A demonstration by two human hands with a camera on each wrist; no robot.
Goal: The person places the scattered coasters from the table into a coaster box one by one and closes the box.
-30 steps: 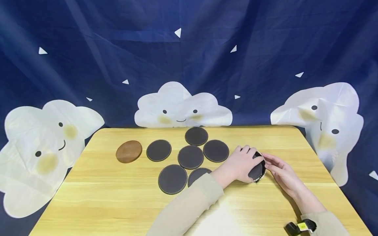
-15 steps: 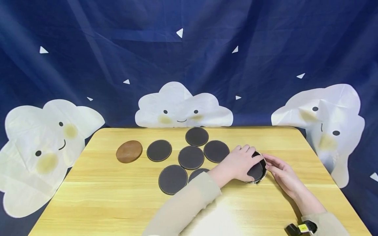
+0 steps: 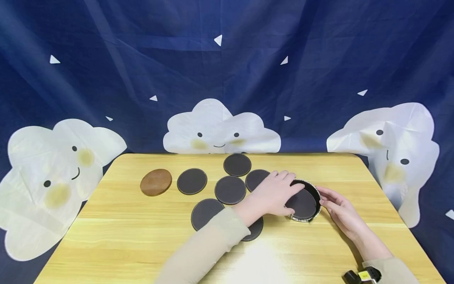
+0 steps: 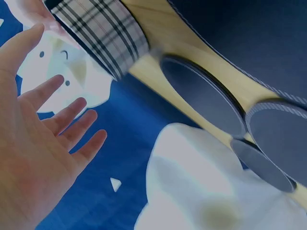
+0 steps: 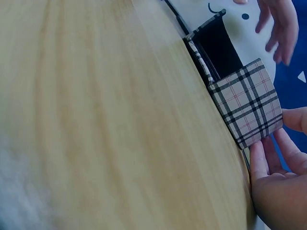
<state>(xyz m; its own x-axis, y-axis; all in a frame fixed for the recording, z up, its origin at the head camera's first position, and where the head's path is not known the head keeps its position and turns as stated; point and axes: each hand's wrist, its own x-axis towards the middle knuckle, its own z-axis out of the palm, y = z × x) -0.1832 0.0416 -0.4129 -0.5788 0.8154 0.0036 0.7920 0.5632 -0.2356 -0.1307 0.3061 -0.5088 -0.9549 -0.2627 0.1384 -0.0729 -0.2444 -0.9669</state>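
A round coaster holder (image 5: 247, 103) with a black-and-cream plaid outer wall and a dark inside stands on the right of the table. One dark coaster (image 3: 302, 205) lies flat in it. My right hand (image 3: 342, 213) holds the holder's right side, thumb and fingertips at the wall. On the opposite side hovers my left hand (image 3: 271, 193), its fingers spread and nothing in them; the left wrist view shows a gap between those fingers and the holder. Left of the holder lie several dark round coasters (image 3: 229, 190), some partly hidden by the left forearm.
Farther left are another dark coaster (image 3: 192, 181) and a brown wooden-looking disc (image 3: 156, 182). The wooden table (image 3: 117, 236) ends at the back against a blue curtain (image 3: 184, 71) with white clouds. A black wrist device (image 3: 361, 275) sits at the right sleeve.
My left hand has let go of the coaster in the holder and moved left, uncovering more of the holder. The right hand has stayed at the holder's side.
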